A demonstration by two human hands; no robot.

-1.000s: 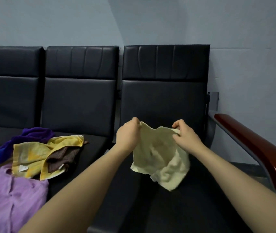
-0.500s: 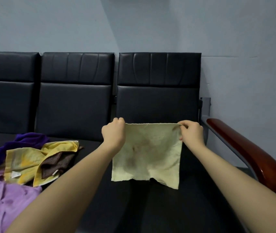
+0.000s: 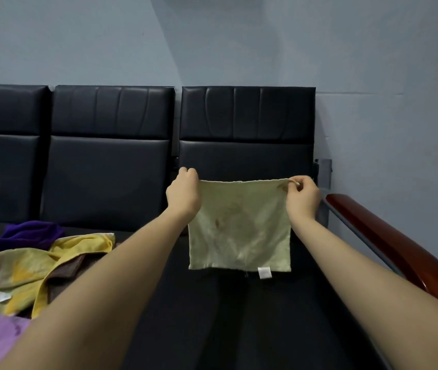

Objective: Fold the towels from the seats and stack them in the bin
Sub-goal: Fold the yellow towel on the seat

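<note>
- Since a moment ago, the pale yellow towel (image 3: 240, 225) hangs flatter, its white tag (image 3: 264, 272) showing.
- Left hand (image 3: 183, 193) and right hand (image 3: 302, 196) each pinch a top corner with curled fingers.
- Towel hangs above the seat (image 3: 239, 316).

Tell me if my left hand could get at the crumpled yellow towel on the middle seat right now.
Probably not yet: the left hand is pinching a top corner of the pale yellow square towel. Nothing blocks the way to the crumpled yellow towel once it lets go.
</note>
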